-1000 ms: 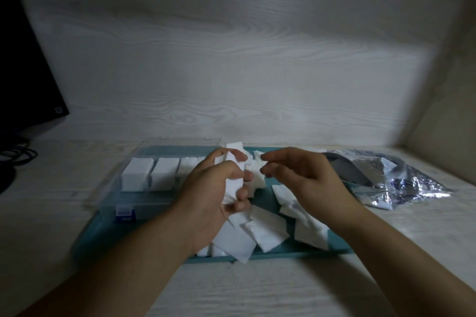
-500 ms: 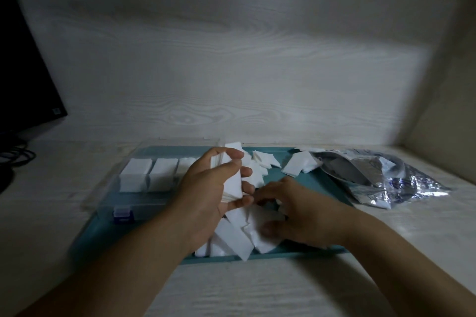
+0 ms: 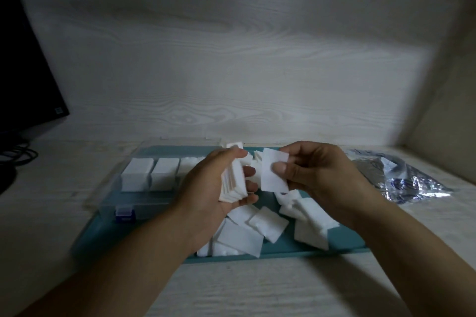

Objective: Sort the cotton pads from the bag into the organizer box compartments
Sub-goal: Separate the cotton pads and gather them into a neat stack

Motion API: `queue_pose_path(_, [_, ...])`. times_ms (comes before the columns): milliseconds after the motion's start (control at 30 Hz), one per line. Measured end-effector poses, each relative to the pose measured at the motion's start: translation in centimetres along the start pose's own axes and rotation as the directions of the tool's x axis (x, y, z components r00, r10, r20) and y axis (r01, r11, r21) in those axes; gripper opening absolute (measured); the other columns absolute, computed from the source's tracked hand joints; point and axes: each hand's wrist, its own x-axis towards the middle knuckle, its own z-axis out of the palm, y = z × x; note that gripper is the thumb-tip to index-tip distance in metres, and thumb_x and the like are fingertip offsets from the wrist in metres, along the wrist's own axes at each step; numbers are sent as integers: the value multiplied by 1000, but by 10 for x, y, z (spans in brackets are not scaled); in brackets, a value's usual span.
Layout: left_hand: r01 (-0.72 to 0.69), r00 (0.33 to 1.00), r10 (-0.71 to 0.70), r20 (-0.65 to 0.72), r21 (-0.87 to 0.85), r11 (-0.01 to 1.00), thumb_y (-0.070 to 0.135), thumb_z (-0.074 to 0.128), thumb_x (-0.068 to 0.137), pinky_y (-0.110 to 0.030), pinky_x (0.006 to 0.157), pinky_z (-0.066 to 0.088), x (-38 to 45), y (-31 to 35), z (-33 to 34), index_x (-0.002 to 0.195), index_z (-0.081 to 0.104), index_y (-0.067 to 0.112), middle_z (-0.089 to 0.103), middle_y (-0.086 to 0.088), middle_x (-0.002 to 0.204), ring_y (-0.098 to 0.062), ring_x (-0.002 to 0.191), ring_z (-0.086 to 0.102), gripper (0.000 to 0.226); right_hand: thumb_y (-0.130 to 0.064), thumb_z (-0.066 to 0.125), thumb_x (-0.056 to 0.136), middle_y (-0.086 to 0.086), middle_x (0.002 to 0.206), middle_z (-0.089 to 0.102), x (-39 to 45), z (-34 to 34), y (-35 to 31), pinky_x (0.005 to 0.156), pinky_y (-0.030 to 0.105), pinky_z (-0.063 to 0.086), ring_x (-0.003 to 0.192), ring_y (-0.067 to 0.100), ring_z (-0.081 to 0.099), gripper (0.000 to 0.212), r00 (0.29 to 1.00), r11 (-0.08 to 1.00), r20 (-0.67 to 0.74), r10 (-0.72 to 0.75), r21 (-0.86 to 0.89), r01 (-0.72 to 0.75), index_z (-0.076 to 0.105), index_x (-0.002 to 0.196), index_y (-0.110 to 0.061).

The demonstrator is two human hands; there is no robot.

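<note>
Cotton pads [image 3: 244, 235], white and square, are lying scattered in a loose heap on a teal tray [image 3: 283, 251] that is sitting on a pale wood-grain desk [image 3: 257, 291]. A dark monitor [image 3: 23, 72] is standing at the far left. A clear organizer box [image 3: 134, 203] is resting on the tray's left part, with neat white stacks filling the compartments that show. A crumpled silver bag [image 3: 412, 183] is lying on the desk just right of the tray. Above the heap, the left hand [image 3: 213, 190] is gripping a thick stack of pads [image 3: 233, 183] upright, fingers curled round it. Beside it, the right hand [image 3: 316, 175] is pinching a single pad [image 3: 273, 172] between thumb and fingers, near the stack but not touching it.
</note>
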Motion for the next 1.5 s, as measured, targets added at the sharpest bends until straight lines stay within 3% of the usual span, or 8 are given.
queue_pose_path(333, [50, 992, -50, 115, -2, 999, 30, 57, 80, -41, 72, 59, 3, -14, -1, 126, 60, 7, 71, -19, 114, -33, 97, 71, 52, 5, 73, 76, 11, 68, 72, -8, 25, 7, 51, 23, 53, 56, 16, 66, 13, 989, 997, -127, 78, -16, -81, 69, 88, 2])
queue_pose_path(633, [42, 995, -42, 95, 0, 999, 23, 52, 94, -42, 76, 62, 2, -9, -2, 121, 64, 10, 72, -18, 110, -30, 96, 72, 32, -29, 75, 81, -14, 94, 62, -11, 28, 23, 68, 12, 43, 87, 3, 56, 19, 928, 737, -186, -323, -665, 123, 64, 97, -31])
queue_pose_path(733, [-26, 999, 25, -30, -37, 999, 23, 47, 100, -36, 65, 62, 4, 3, -5, 111, 66, 12, 73, -19, 102, -26, 81, 73, 24, -29, 74, 83, -14, 98, 65, -15, 21, 10, 76, 19, 43, 94, 6, 58, 13, 949, 742, 27, -314, -616, 263, 67, 94, -31])
queue_pose_path(833, [-64, 989, 57, -136, -54, 996, 26, 47, 101, -33, 56, 60, 5, 10, -8, 109, 65, 14, 69, -19, 105, -25, 77, 71, 23, -35, 81, 74, -20, 119, 56, -19, 14, -3, 97, 23, 41, 116, 3, 49, 38, 896, 609, 443, -31, -702, 369, 65, 110, -36])
queue_pose_path(933, [-69, 981, 57, -183, -59, 996, 26, 47, 101, -32, 55, 60, 5, 11, -9, 110, 64, 14, 66, -22, 109, -27, 80, 68, 22, -44, 83, 70, -24, 127, 40, -21, 15, -4, 103, 20, 36, 122, -3, 32, 62, 841, 445, 489, 230, -822, 356, 53, 124, -43])
queue_pose_path(1033, [-70, 981, 58, -186, -59, 996, 27, 48, 101, -31, 55, 58, 6, 11, -9, 109, 64, 14, 67, -21, 108, -27, 80, 68, 22, -42, 79, 75, -23, 132, 36, -22, 19, 0, 98, 11, 31, 122, -3, 26, 54, 817, 349, 517, 253, -837, 422, 56, 124, -43])
queue_pose_path(1200, [-77, 983, 74, -167, -8, 997, 26, 48, 101, -33, 57, 59, 5, 9, -8, 110, 64, 14, 68, -19, 105, -26, 79, 70, 22, -30, 73, 85, -16, 116, 61, -17, 20, 13, 93, 13, 36, 112, -1, 43, 12, 843, 384, 536, 39, -787, 483, 75, 96, -28])
queue_pose_path(1500, [-35, 996, 48, -72, 162, 986, 22, 52, 99, -40, 66, 62, 2, 4, -10, 107, 69, 17, 72, -16, 106, -33, 91, 72, 20, -10, 53, 97, -8, 84, 69, -12, 11, 8, 76, 35, 54, 82, 7, 67, 13, 952, 669, 180, -247, -679, 301, 59, 98, -22])
